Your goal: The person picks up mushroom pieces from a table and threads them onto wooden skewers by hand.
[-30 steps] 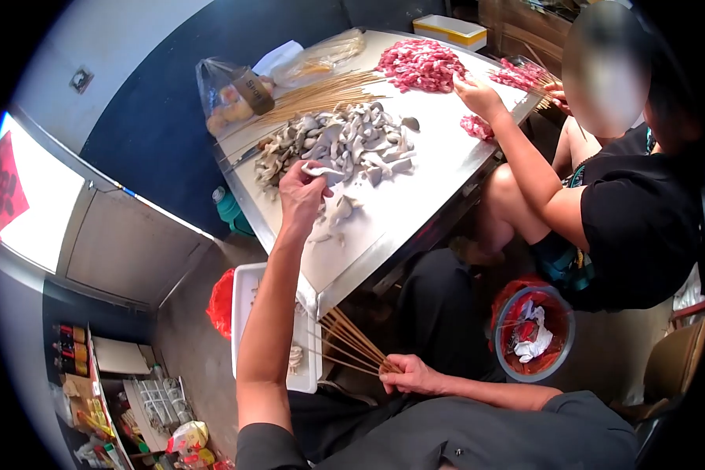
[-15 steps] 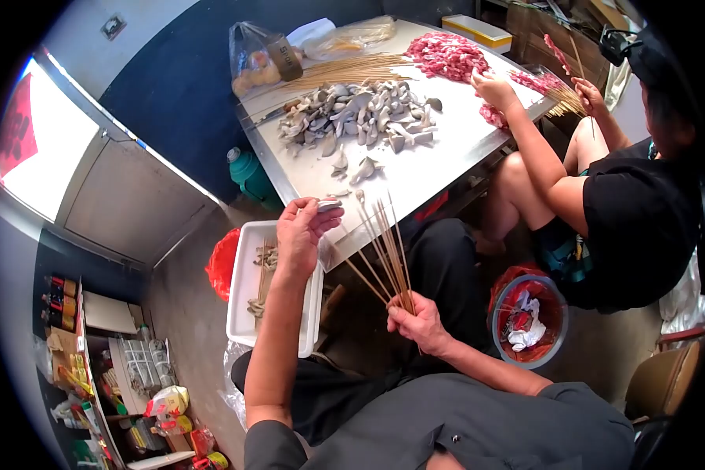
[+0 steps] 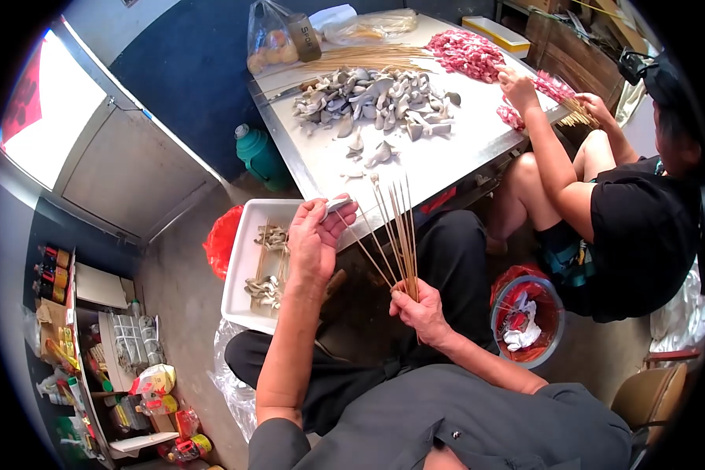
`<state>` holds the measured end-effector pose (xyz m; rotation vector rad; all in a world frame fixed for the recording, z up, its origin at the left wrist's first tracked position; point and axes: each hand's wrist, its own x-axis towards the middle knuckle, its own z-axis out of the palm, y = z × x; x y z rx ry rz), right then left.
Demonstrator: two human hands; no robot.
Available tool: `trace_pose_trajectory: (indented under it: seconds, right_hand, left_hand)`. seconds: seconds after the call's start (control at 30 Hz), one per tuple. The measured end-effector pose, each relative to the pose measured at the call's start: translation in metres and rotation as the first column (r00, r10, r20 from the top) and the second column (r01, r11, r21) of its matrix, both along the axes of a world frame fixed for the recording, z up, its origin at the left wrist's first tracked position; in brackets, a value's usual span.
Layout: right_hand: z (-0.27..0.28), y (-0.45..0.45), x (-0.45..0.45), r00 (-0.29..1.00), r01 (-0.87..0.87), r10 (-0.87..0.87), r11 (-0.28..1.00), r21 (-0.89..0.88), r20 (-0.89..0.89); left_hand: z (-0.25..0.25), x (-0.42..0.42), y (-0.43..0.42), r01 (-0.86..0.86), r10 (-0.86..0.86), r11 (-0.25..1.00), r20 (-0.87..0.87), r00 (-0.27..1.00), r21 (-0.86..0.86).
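My left hand (image 3: pixel 318 233) pinches a grey-white mushroom piece (image 3: pixel 337 204) between thumb and fingers, near the table's front corner. In my right hand (image 3: pixel 420 311) is a fanned bundle of bamboo skewers (image 3: pixel 406 249), points upward. One of them carries a small mushroom piece (image 3: pixel 374 179) at its tip. A separate skewer leans left toward my left hand; whether its point touches the held mushroom I cannot tell. Beyond my hands, a heap of torn mushrooms (image 3: pixel 368 98) lies on the table, with a few loose pieces (image 3: pixel 381 153) closer to me.
On the table (image 3: pixel 313 168) are loose skewers (image 3: pixel 368 57), red meat (image 3: pixel 466 55) and a plastic bag (image 3: pixel 274 43). A white tray (image 3: pixel 239 294) with mushroom skewers stands left, a lined bin (image 3: pixel 558 333) right. A co-worker (image 3: pixel 634 196) sits at the right side handling meat.
The camera view has shifted, so the table appears further right. My hands keep their grips with little movement. The co-worker's raised skewer hand has come down toward the meat skewers.
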<state>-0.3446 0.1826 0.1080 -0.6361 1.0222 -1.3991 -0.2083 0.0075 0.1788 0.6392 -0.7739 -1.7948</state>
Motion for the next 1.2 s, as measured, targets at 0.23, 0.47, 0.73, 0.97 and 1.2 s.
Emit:
trace_pose_trajectory:
  seconds: [0.23, 0.47, 0.73, 0.97, 1.2]
  right_hand:
    - [-0.004, -0.001, 0.0, 1.0, 0.006, -0.006, 1.0, 0.0, -0.015]
    - [-0.004, -0.003, -0.002, 1.0, 0.013, -0.013, 1.0, 0.009, -0.014]
    - [0.007, -0.01, -0.012, 0.99, 0.14, -0.14, 0.99, 0.001, -0.008]
    - [0.015, -0.02, -0.023, 0.981, 0.189, -0.188, 0.982, -0.03, 0.043]
    - [0.006, -0.014, -0.026, 0.981, 0.195, -0.195, 0.981, -0.017, 0.016]
  left_hand:
    - [-0.001, -0.007, 0.005, -0.062, 0.067, 0.993, 0.059, 0.996, -0.096]
    - [-0.002, -0.009, 0.003, -0.062, 0.078, 0.984, 0.096, 0.992, -0.165]
    - [-0.001, -0.019, 0.012, 0.342, -0.24, 0.916, 0.395, 0.887, -0.211]
    - [0.01, -0.07, -0.081, 0.208, 0.494, 0.707, 0.683, 0.538, -0.676]
    - [0.003, -0.101, -0.12, 0.523, 0.455, 0.647, 0.831, 0.319, -0.555]
